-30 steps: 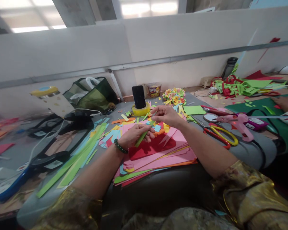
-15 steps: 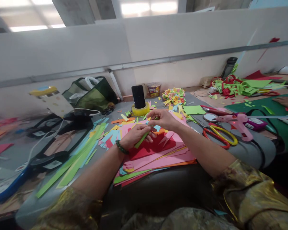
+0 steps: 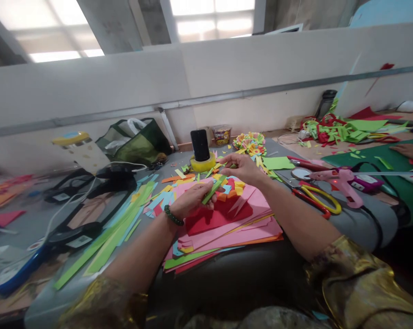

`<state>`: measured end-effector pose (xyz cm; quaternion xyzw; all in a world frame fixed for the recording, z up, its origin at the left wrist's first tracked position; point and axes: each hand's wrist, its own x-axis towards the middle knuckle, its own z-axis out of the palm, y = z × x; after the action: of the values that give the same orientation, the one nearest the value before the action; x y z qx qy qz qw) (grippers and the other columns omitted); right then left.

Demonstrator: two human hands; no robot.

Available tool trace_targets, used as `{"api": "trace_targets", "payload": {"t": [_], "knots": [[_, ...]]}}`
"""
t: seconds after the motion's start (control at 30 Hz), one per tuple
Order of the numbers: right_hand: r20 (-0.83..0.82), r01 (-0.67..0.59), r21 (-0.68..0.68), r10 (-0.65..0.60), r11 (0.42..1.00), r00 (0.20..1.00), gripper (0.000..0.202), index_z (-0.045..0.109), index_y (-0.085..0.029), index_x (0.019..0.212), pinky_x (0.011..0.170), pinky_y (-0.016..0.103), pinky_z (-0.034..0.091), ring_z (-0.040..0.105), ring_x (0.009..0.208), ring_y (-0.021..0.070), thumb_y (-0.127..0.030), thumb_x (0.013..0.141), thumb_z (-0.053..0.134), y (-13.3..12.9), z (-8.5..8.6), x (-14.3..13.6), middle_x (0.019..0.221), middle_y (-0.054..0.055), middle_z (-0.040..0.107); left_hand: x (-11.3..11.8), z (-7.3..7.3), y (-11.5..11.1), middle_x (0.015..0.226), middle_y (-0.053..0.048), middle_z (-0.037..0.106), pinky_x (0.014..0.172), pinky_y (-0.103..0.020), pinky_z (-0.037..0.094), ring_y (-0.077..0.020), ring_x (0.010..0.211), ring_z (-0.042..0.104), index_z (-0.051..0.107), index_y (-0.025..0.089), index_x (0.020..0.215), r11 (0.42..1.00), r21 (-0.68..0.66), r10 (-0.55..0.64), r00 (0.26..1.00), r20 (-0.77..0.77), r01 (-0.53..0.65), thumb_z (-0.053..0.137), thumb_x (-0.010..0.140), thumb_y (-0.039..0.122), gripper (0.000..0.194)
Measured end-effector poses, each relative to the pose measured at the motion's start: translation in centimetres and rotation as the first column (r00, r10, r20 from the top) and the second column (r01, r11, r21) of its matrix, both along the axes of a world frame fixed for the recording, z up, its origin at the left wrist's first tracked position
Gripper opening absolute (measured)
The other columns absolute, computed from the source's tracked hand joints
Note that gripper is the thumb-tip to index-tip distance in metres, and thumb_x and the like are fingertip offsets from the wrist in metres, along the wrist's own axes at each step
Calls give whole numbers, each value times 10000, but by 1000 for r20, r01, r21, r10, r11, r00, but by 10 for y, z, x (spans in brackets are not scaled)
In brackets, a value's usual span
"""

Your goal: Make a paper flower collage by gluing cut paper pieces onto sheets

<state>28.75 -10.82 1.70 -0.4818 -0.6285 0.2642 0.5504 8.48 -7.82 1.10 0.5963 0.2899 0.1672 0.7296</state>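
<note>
My left hand (image 3: pixel 195 198) is closed around a green paper strip (image 3: pixel 213 189) that slants up to the right. Up and to the right of it, my right hand (image 3: pixel 243 170) is pinched, with a little green paper showing at its fingertips. Its hold is partly hidden by the fingers. Below both hands lies a stack of pink paper (image 3: pixel 223 233) with a red sheet (image 3: pixel 206 220) on top. Small orange, yellow and blue paper pieces (image 3: pixel 230 192) are heaped on the red sheet, just past the left fingers.
Long green strips (image 3: pixel 105 235) lie at left. A phone (image 3: pixel 200 145) stands in a yellow tape roll (image 3: pixel 202 163). Scissors (image 3: pixel 321 198) and a pink glue gun (image 3: pixel 345 185) are at right. A frilled paper bundle (image 3: pixel 250 144) sits behind. Another person's hand (image 3: pixel 407 151) shows far right.
My hands have drawn apart: the right has moved up and to the right, away from the strip's end. The green strip stays in my left hand. The view has tilted up slightly.
</note>
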Motion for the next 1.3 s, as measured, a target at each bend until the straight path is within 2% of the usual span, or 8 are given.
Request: {"api": "trace_targets", "payload": {"t": [0.2,0.4,0.57,0.77,0.87,1.03,1.2,1.3], "knots": [[15,-16,2,16,1000,1000,244,677,-193,831,614,288,560,665,637,153,-262,624,785,0,-2,-2,672,-14,692,0,-3,4,585,15,596,513,-168,468,-48,464,539,752,86,773,999,-9,34,999,-8,-34,818,746,398,320],[22,-19,7,19,1000,1000,276,688,-186,850,609,292,567,666,662,160,-283,613,791,1,-2,0,733,12,709,1,-2,3,563,19,594,499,-174,459,-55,467,536,758,106,742,998,49,47,999,-18,-46,812,752,340,241],[-22,-28,-28,27,999,999,285,687,-178,844,593,279,561,650,611,139,-282,602,794,1,-3,0,671,-13,675,2,0,0,549,28,587,508,-183,480,-61,461,543,751,109,720,998,38,55,998,-20,-54,858,694,348,263],[-88,-3,-34,0,999,996,291,680,-178,808,606,274,566,634,602,127,-251,559,810,0,4,8,635,-33,649,-1,-2,0,586,-1,585,516,-180,485,-68,500,550,759,78,817,996,-79,30,1000,7,-29,686,885,382,321],[-104,35,-38,-39,999,994,304,684,-172,817,613,283,573,636,598,127,-252,554,813,1,5,15,637,-30,651,-1,-4,2,597,-14,596,514,-178,477,-72,513,547,757,72,843,995,-101,-5,999,31,8,674,898,344,290],[-111,32,-35,-36,999,993,324,684,-167,825,608,285,580,639,596,128,-268,552,826,2,6,19,638,-28,658,-2,-6,5,595,-18,613,555,-193,503,-76,522,545,768,74,841,999,-42,-13,1000,5,13,763,819,345,271],[-129,10,-50,-17,999,991,327,672,-168,828,583,269,569,629,567,118,-258,550,819,0,8,18,614,-39,651,-4,-1,5,560,21,578,543,-186,495,-68,510,540,774,102,805,998,65,-18,1000,7,17,841,708,393,313],[-118,4,-46,-9,999,993,334,675,-167,835,569,261,561,633,573,120,-260,552,826,0,8,18,630,-32,659,-6,0,7,552,13,608,537,-199,505,-76,496,553,764,121,747,994,112,-19,1000,9,18,879,638,417,336]]}}
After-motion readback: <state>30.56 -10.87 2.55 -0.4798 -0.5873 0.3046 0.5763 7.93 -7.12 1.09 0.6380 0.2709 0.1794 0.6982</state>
